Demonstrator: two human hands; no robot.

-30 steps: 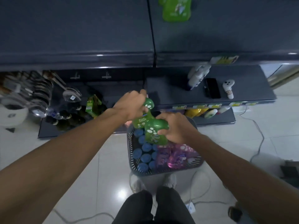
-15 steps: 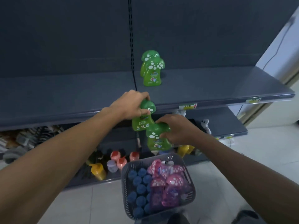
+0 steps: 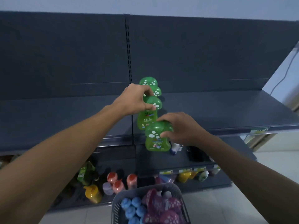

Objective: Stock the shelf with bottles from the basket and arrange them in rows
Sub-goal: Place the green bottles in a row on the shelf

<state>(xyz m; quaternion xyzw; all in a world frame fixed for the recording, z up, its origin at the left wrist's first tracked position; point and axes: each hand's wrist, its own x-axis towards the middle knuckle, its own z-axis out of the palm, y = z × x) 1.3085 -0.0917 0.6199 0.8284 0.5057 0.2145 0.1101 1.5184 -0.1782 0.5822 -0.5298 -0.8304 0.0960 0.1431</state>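
up from the basket (image 3: 119, 200) to the shelf (image 3: 226, 110)

since the earlier frames both hands have climbed from just above the basket to the height of the upper shelf, and the view has tipped up with them. the left hand (image 3: 135, 101) now holds the left-hand bottle (image 3: 146, 120) over the shelf's front part, just in front of the two standing green bottles (image 3: 148, 81). the right hand (image 3: 182, 128) carries the right-hand bottle (image 3: 157, 143) lower, still ahead of the shelf's front edge.

these look like small plastic bottles with broad mushroom-shaped caps: probably light and stiff, with a smooth, glossy skin that could slip. the wide cap gives a good hold from above and leaves the flat base free to set down.

that is where they are held. the left fingers (image 3: 142, 89) and thumb are curled round the cap, clamped on it. the right fingers (image 3: 163, 118) wrap its cap from the side, thumb pressed to the front. neither hand is slack. pink bottles (image 3: 163, 207) and blue-capped bottles (image 3: 132, 206) wait in the basket.
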